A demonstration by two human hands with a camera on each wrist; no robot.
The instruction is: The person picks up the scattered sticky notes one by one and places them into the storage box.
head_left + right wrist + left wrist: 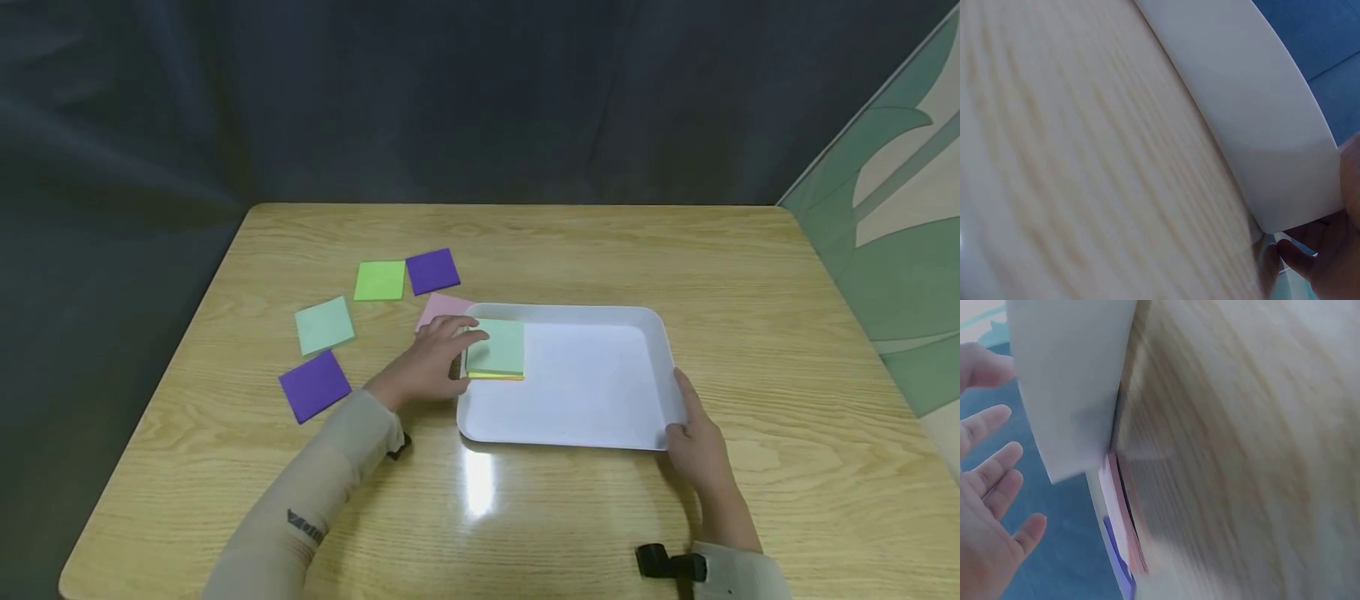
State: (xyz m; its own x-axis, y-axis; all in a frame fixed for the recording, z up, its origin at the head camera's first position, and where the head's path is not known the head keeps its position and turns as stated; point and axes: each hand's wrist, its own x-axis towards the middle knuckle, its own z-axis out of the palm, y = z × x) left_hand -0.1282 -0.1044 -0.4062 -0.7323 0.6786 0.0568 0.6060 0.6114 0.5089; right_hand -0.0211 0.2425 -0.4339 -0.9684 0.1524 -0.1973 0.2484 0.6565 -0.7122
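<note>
While the right hand [699,443] grips the white tray [592,383] at right, the left hand [433,360], apparently released, spreads beside the mint square [498,348] inside the tray's left end: placing, I'd judge; next calls for drawing clear leftward.

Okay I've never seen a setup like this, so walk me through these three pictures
No robot here, just a person's bare hands. The wide picture comes from a camera worn on the head; the two close, tilted ones come from cameras on the left and right wrists. On the table lie a white tray and loose colored squares. A small stack sits inside the tray. The right hand grips the tray's right end; the left hand is at the left edge, seemingly holding nothing.
</note>
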